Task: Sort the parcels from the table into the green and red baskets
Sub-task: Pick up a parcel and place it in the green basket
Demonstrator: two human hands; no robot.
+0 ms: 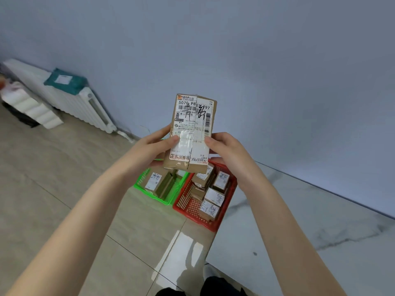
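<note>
I hold a flat brown cardboard parcel (193,116) upright in front of me, its white shipping label with black handwriting facing me. My left hand (152,147) grips its left edge and my right hand (227,152) grips its right edge. Below it on the floor stand the green basket (157,198) on the left and the red basket (188,208) on the right, side by side. The green one holds a few labelled boxes, the red one several. The marble table (310,231) fills the lower right, and no parcels show on its visible part.
A white radiator (70,101) runs along the wall at the left with a teal bag (66,81) lying on it. White foam pieces (32,107) lie on the tiled floor beside it. My dark trousers and a shoe (210,280) show at the bottom.
</note>
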